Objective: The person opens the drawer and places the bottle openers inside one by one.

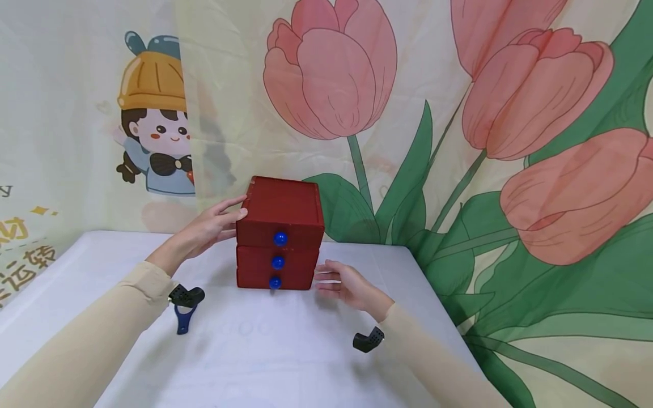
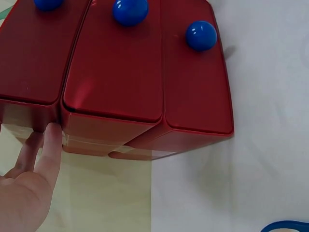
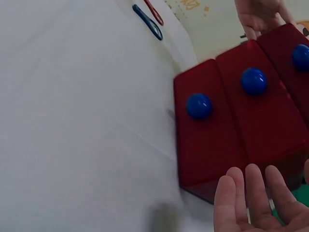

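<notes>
1. Neither hand grasps anything: the left hand [image 1: 206, 229] lays straight fingers against the upper left side of the red drawer box [image 1: 279, 235].
2. Relaxed and released, the right hand [image 1: 347, 286] hovers near the box's lower right corner.
3. That box stands upright at frame centre on the white table [image 1: 265, 351], between both hands, the left one nearer.

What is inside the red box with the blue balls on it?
You can't see inside. The red box has three drawers, each with a blue knob, and all three are closed. The left hand touches its side; the right hand is beside the bottom drawer.
</notes>
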Tool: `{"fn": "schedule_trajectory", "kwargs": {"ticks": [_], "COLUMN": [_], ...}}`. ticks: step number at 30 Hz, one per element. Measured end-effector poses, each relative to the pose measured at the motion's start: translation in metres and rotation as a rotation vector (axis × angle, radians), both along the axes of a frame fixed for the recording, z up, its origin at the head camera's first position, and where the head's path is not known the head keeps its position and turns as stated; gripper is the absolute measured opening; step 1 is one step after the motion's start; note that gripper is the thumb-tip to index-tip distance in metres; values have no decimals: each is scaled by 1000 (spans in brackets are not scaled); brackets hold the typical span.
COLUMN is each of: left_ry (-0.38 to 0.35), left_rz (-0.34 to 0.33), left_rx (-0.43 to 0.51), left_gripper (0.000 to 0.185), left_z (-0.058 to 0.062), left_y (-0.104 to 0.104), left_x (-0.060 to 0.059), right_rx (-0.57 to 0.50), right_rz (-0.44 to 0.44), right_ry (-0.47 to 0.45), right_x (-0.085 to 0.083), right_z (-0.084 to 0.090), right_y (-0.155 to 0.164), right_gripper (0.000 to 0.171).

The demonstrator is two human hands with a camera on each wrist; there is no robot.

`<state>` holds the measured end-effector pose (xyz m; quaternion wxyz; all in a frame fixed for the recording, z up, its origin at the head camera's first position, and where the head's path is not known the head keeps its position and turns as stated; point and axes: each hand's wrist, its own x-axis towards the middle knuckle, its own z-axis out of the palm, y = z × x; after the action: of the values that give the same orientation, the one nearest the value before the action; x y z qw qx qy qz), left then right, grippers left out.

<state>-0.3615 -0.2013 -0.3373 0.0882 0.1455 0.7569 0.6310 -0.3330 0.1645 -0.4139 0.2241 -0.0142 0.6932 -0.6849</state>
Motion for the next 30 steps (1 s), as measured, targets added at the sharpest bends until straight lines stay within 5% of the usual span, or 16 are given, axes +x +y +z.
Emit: {"fn": "schedule_trajectory", "kwargs": {"ticks": [9, 16, 30], "left_ry": [-4, 0, -4], "left_rz": [-2, -6, -4], "left_rx": [1, 5, 8], "left_gripper": [85, 84, 85], "left_z": [2, 1, -2], "left_y": [0, 0, -1], "left_x": [0, -1, -3], "right_rx": [163, 229, 353], "right_rz": [-83, -55, -9], "right_ry": [165, 316, 500], "right_x": [-16, -23, -35], "right_z": [49, 86, 105], "right_y": [20, 10, -20], "right_gripper": [55, 58, 59]}}
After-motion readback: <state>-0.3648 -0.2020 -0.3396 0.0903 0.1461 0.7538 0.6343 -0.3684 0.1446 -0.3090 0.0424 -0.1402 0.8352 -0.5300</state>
